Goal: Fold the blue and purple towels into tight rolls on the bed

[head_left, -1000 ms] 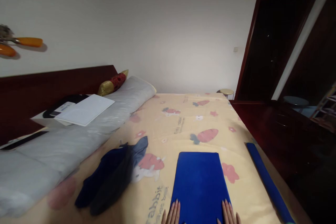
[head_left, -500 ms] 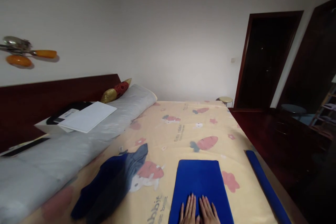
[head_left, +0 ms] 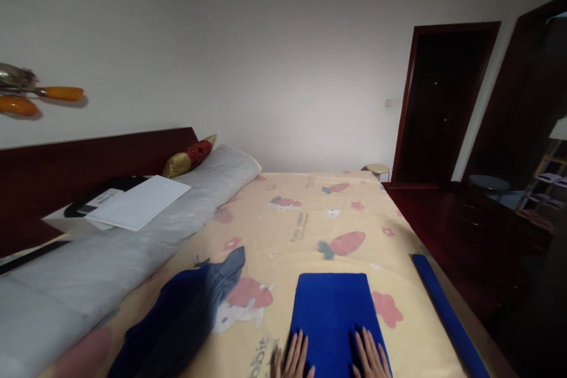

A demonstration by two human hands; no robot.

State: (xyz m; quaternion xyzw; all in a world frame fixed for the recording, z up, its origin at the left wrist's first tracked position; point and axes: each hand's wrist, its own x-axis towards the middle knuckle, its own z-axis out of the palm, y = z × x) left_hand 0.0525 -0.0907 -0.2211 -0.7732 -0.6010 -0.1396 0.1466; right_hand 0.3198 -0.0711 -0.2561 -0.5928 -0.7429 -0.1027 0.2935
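A flat blue rectangle [head_left: 331, 313], which looks like a folded cloth or a board, lies on the patterned bed sheet [head_left: 283, 266] at the lower middle. My left hand [head_left: 293, 360] rests at its left edge, fingers stretched out, the thumb side over the blue surface. Flat on its right edge lies my right hand [head_left: 371, 357], also with fingers extended. Neither hand grips anything. The wrists are cut off by the bottom of the picture.
Crumpled dark blue clothing [head_left: 177, 313] lies to the left. A long blue strip [head_left: 447, 313] runs along the bed's right edge. Behind the clothing are a grey rolled quilt [head_left: 133, 266] and a white flat panel [head_left: 142, 202] on a box. A stool [head_left: 377, 169] stands beyond the bed.
My hands have moved apart, from side by side at the middle of the blue rectangle out to its left and right edges. The view has shifted slightly.
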